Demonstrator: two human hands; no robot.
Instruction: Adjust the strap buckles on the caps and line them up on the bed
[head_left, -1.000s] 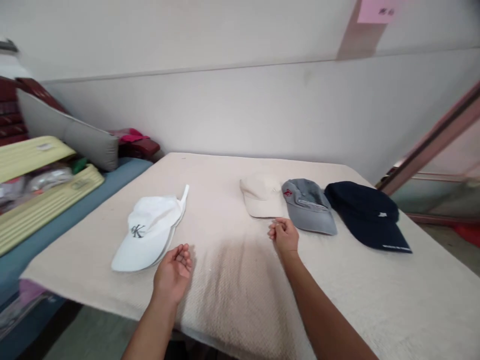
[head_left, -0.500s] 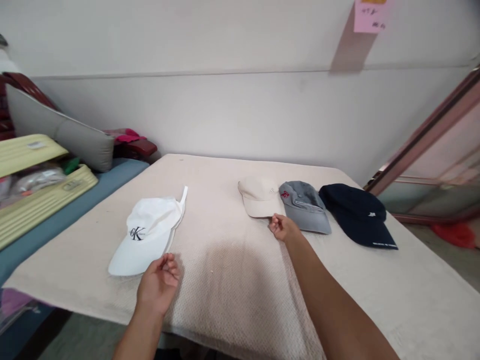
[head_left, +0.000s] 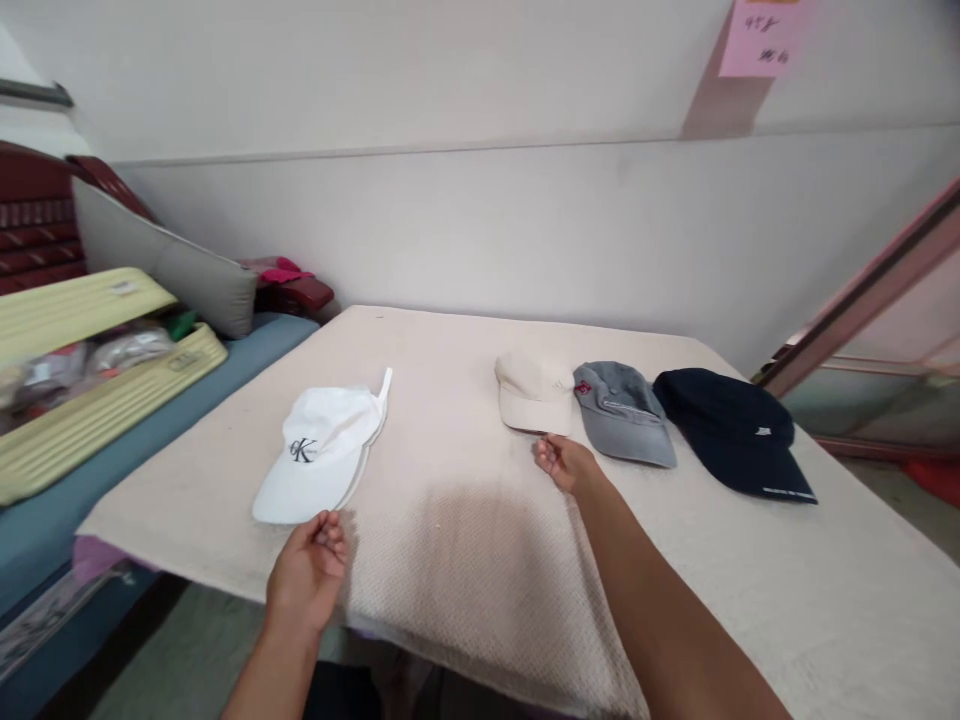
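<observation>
On the left of the table lies a white cap [head_left: 330,440] with black lettering and its back strap sticking up. My left hand [head_left: 311,565] is just below its brim, palm partly up, fingers curled in and nothing visible in them. A small beige cap [head_left: 534,400] lies right of the middle. Close under its brim is my right hand [head_left: 562,462], its fingers curled together with nothing visible in them; whether it touches the brim I cannot tell. Beside that cap lie a grey cap [head_left: 626,425] with a red mark and a dark navy cap [head_left: 735,435].
A beige textured cloth [head_left: 450,350] covers the table, which stands against a white wall [head_left: 465,230]. At left are a grey cushion [head_left: 172,260] and an open yellow case [head_left: 97,310] of packed items on a blue seat. A pink note [head_left: 765,40] is on the wall.
The view has turned slightly left, so the caps appear farther right. Against the caps, both hands have shifted a little left and nearer to me. The caps keep their places on the cloth.
</observation>
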